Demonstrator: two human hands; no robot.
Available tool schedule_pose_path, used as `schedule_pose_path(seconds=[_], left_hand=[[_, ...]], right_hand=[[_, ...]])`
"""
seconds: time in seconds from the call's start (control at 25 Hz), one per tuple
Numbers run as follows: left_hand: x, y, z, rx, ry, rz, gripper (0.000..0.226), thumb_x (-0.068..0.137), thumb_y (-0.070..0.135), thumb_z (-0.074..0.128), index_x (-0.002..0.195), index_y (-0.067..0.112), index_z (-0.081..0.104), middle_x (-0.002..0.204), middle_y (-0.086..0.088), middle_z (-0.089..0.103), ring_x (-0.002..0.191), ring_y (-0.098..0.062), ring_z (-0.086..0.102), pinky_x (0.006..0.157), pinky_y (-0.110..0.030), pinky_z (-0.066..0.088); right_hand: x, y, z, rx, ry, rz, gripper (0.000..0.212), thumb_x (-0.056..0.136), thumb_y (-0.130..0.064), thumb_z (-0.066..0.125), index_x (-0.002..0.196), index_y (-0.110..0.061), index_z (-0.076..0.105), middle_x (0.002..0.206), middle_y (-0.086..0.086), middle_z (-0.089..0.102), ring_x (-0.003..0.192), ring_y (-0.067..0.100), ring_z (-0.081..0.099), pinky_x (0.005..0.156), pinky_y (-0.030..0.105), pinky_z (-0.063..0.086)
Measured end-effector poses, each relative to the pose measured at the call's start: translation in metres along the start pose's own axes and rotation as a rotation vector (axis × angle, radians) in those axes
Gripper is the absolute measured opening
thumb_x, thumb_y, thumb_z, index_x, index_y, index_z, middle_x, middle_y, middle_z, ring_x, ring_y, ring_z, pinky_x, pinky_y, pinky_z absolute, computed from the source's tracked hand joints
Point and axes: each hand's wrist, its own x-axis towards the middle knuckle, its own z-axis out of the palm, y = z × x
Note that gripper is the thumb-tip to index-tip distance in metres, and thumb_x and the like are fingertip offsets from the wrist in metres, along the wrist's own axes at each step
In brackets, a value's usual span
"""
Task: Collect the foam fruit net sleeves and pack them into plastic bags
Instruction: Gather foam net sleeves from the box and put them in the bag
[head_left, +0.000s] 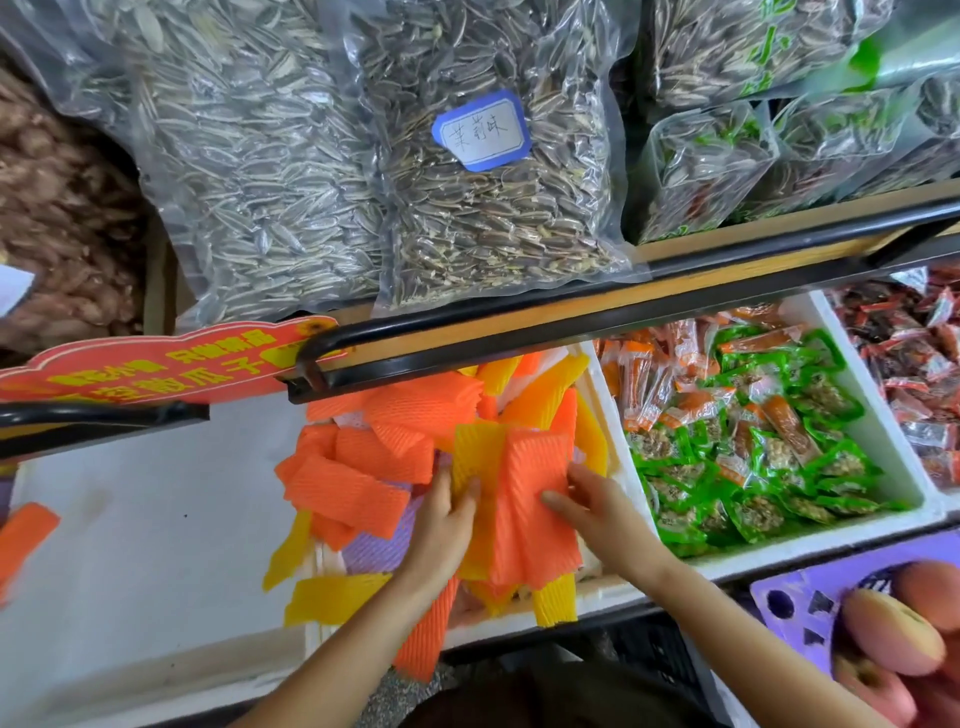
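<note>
Stack of orange and yellow sleeves (524, 499) lies atop loose sleeves in a white box (602, 592); left hand (441, 519) grips its left edge; right hand (597, 506) pinches its right edge, thumb on top; snacks (753, 441) fill the box just right; seed bags (467, 182) above.

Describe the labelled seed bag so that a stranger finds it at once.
Look at the upper shelf at the top of the view. Among the clear bags of sunflower seeds there, take the middle bag. It alone carries a blue-edged label with handwriting.
</note>
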Motion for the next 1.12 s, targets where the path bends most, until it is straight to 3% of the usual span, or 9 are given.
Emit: schedule_pose_path(seconds=[0.08, 0.16, 0.32, 0.44, 0.6, 0.76, 0.88, 1.0, 1.12], left_hand=[[-0.009, -0.001, 0.006, -0.162, -0.092, -0.121, 0.056, 0.095, 0.045, 0.047, 0.142, 0.019, 0.032, 0.137, 0.012, 0.035, 0.129, -0.004, 0.035, 0.099, -0.017, 0.028], [-0.016, -0.010, 0.000, -0.168, -0.114, -0.136, 0.071, 0.071, 0.056, 0.067, 0.129, 0.023, 0.044, 0.134, 0.007, 0.051, 0.113, 0.003, 0.053, 0.093, -0.015, 0.040], [-0.034, -0.025, -0.028, -0.145, 0.035, -0.069, 0.032, 0.078, 0.019, 0.076, 0.103, 0.025, 0.056, 0.100, 0.004, 0.067, 0.085, -0.002, 0.064, 0.073, -0.013, 0.049], [-0.044, -0.033, -0.048, -0.188, 0.154, -0.077, 0.037, 0.071, 0.027, 0.076, 0.102, 0.024, 0.057, 0.100, 0.004, 0.068, 0.089, -0.006, 0.065, 0.074, -0.020, 0.050], [-0.057, -0.047, -0.055, -0.227, 0.256, -0.135, 0.033, 0.077, 0.022, 0.077, 0.102, 0.027, 0.055, 0.102, 0.003, 0.066, 0.094, -0.013, 0.063, 0.077, -0.029, 0.049], [-0.066, -0.058, -0.059, -0.286, 0.324, -0.160, 0.037, 0.080, 0.014, 0.075, 0.110, 0.019, 0.054, 0.102, 0.002, 0.066, 0.094, -0.015, 0.063, 0.072, -0.028, 0.048], [-0.068, -0.057, -0.060, -0.311, 0.338, -0.169, 0.035, 0.084, 0.012, 0.068, 0.115, 0.015, 0.052, 0.104, 0.001, 0.064, 0.095, -0.015, 0.062, 0.069, -0.026, 0.047], [-0.064, -0.050, -0.056, -0.314, 0.352, -0.133, 0.027, 0.086, 0.012, 0.066, 0.110, 0.017, 0.055, 0.103, 0.002, 0.065, 0.093, -0.011, 0.062, 0.069, -0.024, 0.047], [-0.055, -0.042, -0.044, -0.362, 0.332, -0.103, 0.024, 0.087, 0.009, 0.064, 0.108, 0.017, 0.056, 0.102, 0.000, 0.067, 0.093, -0.012, 0.063, 0.074, -0.025, 0.049]], right_hand=[[0.000, 0.003, 0.022, -0.053, -0.004, 0.005, 0.017, 0.092, -0.022, 0.060, 0.077, -0.021, 0.051, 0.071, -0.008, 0.053, 0.066, 0.005, 0.049, 0.062, 0.024, 0.039], [-0.001, 0.002, 0.041, -0.095, -0.049, -0.007, 0.013, 0.091, -0.025, 0.058, 0.081, -0.017, 0.057, 0.075, -0.005, 0.059, 0.071, 0.012, 0.055, 0.069, 0.030, 0.043], [0.009, -0.007, 0.051, -0.134, -0.157, -0.108, 0.031, 0.094, -0.013, 0.054, 0.126, -0.008, 0.053, 0.115, 0.004, 0.057, 0.104, 0.015, 0.056, 0.087, 0.021, 0.043], [0.047, 0.001, 0.039, -0.367, -0.025, -0.174, 0.053, 0.094, -0.015, 0.055, 0.142, -0.008, 0.034, 0.143, 0.008, 0.038, 0.132, 0.022, 0.037, 0.103, 0.025, 0.030], [0.086, 0.024, 0.043, -0.747, -0.105, -0.080, 0.075, 0.089, -0.030, 0.061, 0.147, -0.008, 0.020, 0.150, 0.011, 0.029, 0.141, 0.026, 0.019, 0.113, 0.033, 0.021], [0.090, 0.023, 0.042, -0.985, -0.048, -0.130, 0.062, 0.086, -0.031, 0.065, 0.139, -0.014, 0.036, 0.137, 0.006, 0.045, 0.129, 0.027, 0.035, 0.100, 0.034, 0.032], [0.082, 0.000, 0.023, -0.802, 0.018, -0.111, 0.038, 0.089, -0.024, 0.062, 0.125, -0.015, 0.054, 0.123, 0.007, 0.052, 0.114, 0.028, 0.050, 0.084, 0.035, 0.042], [0.059, -0.016, -0.005, -0.608, 0.161, -0.077, 0.033, 0.090, -0.021, 0.061, 0.120, -0.007, 0.056, 0.119, 0.011, 0.055, 0.101, 0.031, 0.056, 0.078, 0.034, 0.043], [0.019, -0.026, -0.008, -0.123, 0.195, 0.062, 0.037, 0.089, -0.017, 0.063, 0.122, -0.007, 0.049, 0.110, 0.008, 0.058, 0.087, 0.024, 0.058, 0.066, 0.026, 0.047]])
